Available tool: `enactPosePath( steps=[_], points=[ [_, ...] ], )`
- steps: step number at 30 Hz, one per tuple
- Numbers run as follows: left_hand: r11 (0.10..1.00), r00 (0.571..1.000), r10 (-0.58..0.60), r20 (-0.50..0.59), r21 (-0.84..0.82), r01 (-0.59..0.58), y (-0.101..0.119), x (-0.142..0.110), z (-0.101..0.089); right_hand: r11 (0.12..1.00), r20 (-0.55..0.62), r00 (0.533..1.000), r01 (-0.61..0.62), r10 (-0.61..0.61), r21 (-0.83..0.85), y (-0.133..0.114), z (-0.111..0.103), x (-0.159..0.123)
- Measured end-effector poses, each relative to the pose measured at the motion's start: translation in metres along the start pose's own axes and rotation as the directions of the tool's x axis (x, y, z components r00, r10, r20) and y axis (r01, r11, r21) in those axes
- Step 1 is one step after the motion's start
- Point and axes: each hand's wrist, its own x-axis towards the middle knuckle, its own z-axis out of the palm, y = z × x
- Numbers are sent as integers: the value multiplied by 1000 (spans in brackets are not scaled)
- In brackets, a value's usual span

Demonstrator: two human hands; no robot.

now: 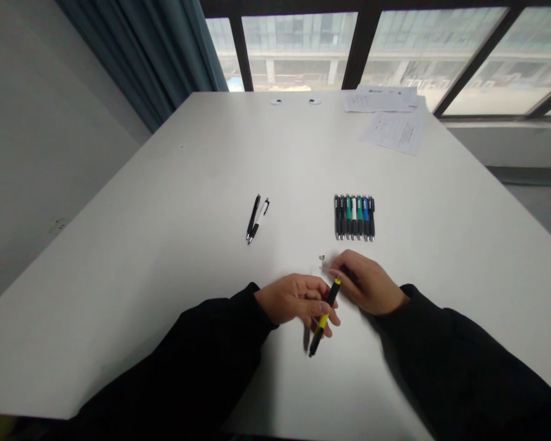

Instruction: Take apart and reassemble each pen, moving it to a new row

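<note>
A yellow and black pen is pinched between the thumb and fingers of my left hand, slanted with its metal tip toward my right hand. My right hand is closed just beyond the pen's tip, fingers bent and slightly blurred. By its fingertips is a small pale piece with a dark spot; whether the fingers hold it is unclear. Beyond that hand several pens lie side by side in a row, with black, green, white and blue barrels. Further left rest a black pen and a white and black pen.
The white table reaches to the windows. Printed papers lie at its far right corner, and two small white pieces with dark spots sit along the far edge. A blue curtain hangs at the left.
</note>
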Motion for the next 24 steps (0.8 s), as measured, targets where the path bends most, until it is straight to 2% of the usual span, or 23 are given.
enactPosePath(
  steps=[2,4,5,9,13,16,20,24],
  points=[
    [1000,1000,-7,-4,6,7,0,-1,0,949,16,992,-128,129,288,5,-4,-4],
    [1000,1000,-17,-11,19,17,0,-1,0,813,86,969,-242,232,529,14,-7,-8],
    [999,1000,-22,-13,25,22,0,-1,0,750,117,963,-264,244,607,18,-8,-10],
    [999,999,-37,-19,34,37,-2,-1,0,540,189,967,-254,173,803,28,-6,-12],
    [996,998,-49,-33,69,51,-3,-1,1,374,187,970,-232,153,898,22,-4,-10],
    [994,998,-56,-34,89,59,-2,-1,1,329,168,964,-230,207,916,17,-5,-8],
    [993,998,-52,-26,103,54,0,-2,2,358,177,950,-264,258,896,16,-6,-8],
    [992,998,-48,-30,113,51,-1,-2,2,345,180,950,-264,256,901,17,-5,-8]
  ],
)
